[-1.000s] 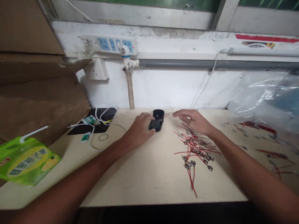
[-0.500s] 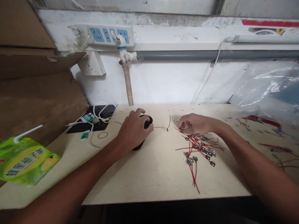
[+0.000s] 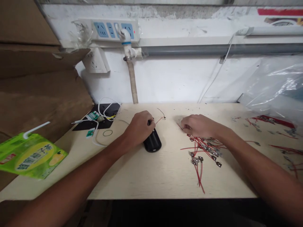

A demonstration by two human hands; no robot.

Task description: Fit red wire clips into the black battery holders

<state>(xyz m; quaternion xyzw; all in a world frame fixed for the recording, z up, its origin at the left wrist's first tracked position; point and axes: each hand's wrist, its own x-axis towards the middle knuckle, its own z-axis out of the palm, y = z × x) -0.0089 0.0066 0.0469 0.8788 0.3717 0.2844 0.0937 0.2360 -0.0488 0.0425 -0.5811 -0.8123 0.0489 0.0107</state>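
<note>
My left hand [image 3: 141,126] is closed in a pinch over the top end of a black rounded device [image 3: 152,142], which lies on the table. From its fingertips a thin red wire [image 3: 160,120] runs up to a small dark part with a dark wire [image 3: 161,111]. My right hand [image 3: 196,125] has its fingers curled together at the upper left edge of a pile of red wires with small metal pieces [image 3: 208,148]. What lies in its fingertips is hidden. Below the pile, a smaller bunch of red wires [image 3: 200,179] points towards the table's front edge.
A green drink carton [image 3: 35,156] with a white straw stands at left, by brown cardboard [image 3: 42,94]. A white cable [image 3: 96,135] and small green boards [image 3: 90,133] lie near a black sheet [image 3: 80,126]. More wires [image 3: 281,148] and clear plastic [image 3: 279,82] are at right.
My left hand has drawn its fingers together and uncovered more of the black device. The red wire now slants upward from it. My right hand's fingers have closed more at the pile. The view has shifted slightly.
</note>
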